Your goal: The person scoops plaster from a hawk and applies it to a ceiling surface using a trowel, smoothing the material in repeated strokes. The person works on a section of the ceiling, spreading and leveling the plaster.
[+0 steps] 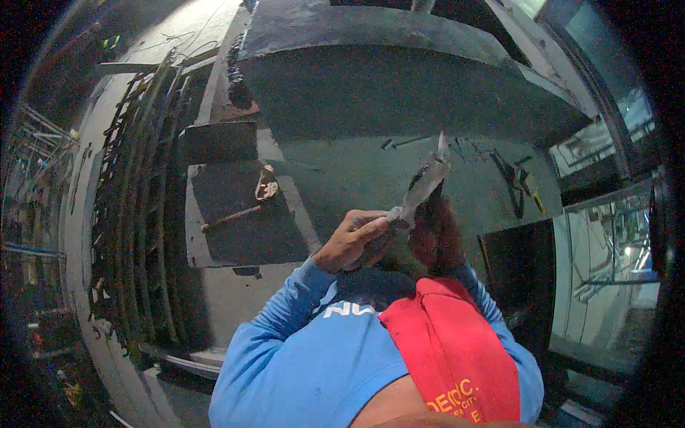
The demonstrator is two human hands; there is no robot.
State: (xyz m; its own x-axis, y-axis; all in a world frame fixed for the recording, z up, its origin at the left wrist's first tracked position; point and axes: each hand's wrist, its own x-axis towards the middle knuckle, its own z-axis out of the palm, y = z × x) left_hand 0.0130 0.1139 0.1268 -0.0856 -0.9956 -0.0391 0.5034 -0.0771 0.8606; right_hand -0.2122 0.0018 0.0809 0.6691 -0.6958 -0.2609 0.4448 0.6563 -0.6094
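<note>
The left hand [357, 237] pinches the near end of the plastic bag [427, 184], long axis running far-right; right hand [437, 235] at its right, grip indeterminable.

From the left hand [354, 239], an open stretch of grey surface [332, 167] leaves room toward eleven o'clock, up to a broad dark panel [399, 93] barring the way around twelve. The pale strip [426, 187] pinched in that hand juts toward one o'clock, and the right hand [434, 239] crowds three. Loose dark tools [509, 184] clutter two o'clock. At nine sits a dark slab [246, 244], obstructed on top by a wooden-handled tool [232, 217].
</note>
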